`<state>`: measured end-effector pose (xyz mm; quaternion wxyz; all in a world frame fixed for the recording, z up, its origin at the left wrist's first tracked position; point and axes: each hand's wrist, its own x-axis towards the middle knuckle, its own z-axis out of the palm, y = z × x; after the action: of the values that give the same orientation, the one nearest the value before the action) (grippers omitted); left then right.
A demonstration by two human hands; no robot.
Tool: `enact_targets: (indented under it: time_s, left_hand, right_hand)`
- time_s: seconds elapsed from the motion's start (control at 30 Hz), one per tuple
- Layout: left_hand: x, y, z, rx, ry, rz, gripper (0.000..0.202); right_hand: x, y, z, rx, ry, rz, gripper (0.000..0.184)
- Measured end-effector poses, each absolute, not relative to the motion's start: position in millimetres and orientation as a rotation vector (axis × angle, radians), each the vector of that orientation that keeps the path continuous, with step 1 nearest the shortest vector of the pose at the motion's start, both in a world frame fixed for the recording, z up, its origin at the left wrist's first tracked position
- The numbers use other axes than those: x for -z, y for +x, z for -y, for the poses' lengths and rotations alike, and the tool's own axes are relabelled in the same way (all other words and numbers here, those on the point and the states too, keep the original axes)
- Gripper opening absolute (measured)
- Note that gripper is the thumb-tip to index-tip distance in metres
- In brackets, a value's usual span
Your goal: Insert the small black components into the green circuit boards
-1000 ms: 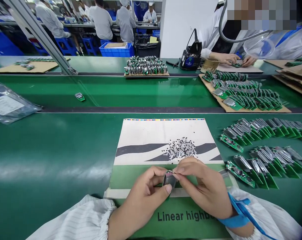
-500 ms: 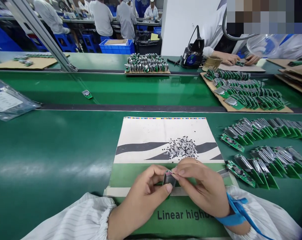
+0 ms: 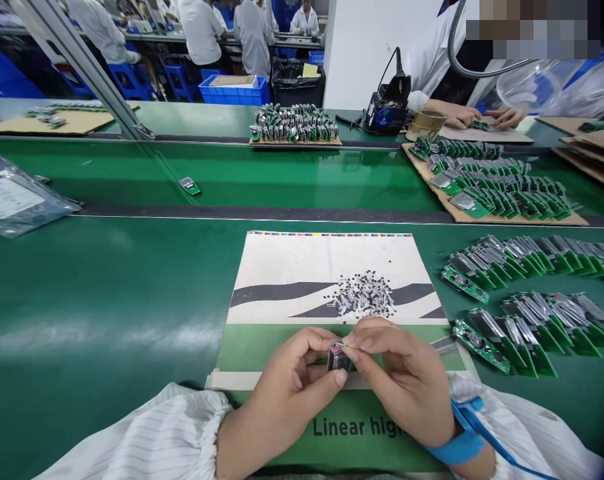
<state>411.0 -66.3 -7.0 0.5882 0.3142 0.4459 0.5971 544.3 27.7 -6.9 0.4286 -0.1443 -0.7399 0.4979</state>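
Note:
My left hand [image 3: 289,397] is closed around the edges of a small circuit board [image 3: 338,359] with a metallic block on it, held upright over the printed card [image 3: 262,347]. At the board's top edge, the thumb and finger of my right hand [image 3: 405,373] are pinched together; whatever lies between them is too small to make out. Just beyond my fingers is a pile of tiny black and silver pieces [image 3: 366,295] on the card. A blue strap [image 3: 457,443] circles my right wrist.
Rows of green circuit boards [image 3: 527,327] stand to the right. More boards [image 3: 497,180] lie on cardboard beyond, and another batch [image 3: 295,125] sits at the back. A single board [image 3: 189,186] rests on the conveyor belt [image 3: 262,180]. A plastic bag [image 3: 17,200] lies left. A co-worker's hands [image 3: 462,117] work at the far side.
The single board on the belt has moved slightly to the right. The board in my left hand has turned slightly, and my right fingers remain at its top edge.

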Motion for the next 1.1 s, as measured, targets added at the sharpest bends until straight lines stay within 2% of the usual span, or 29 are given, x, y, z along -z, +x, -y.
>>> enact_targets:
  time_s: [0.37, 0.53, 0.7, 0.9, 1.1]
  left_hand:
    - [6.5, 411.8, 66.6, -1.423, 0.682, -0.918, 0.013]
    - [5.0, 411.3, 64.5, -1.421, 0.681, -0.892, 0.011]
    - [4.4, 410.5, 64.5, -1.417, 0.699, -0.959, 0.010]
    - [9.8, 409.7, 68.3, -1.375, 0.810, -1.022, 0.008]
    - [13.5, 406.2, 70.8, -1.348, 1.029, -1.168, 0.013]
  right_hand:
    - [5.7, 543.6, -26.8, -1.216, -0.340, 1.842, 0.031]
    - [1.0, 545.5, -27.6, -1.108, -0.269, 1.937, 0.038]
    - [3.4, 548.2, -25.4, -1.253, -0.283, 1.894, 0.045]
    - [7.3, 547.6, -23.7, -1.321, -0.320, 1.814, 0.041]
    - [8.9, 551.0, -22.3, -1.347, -0.328, 1.822, 0.038]
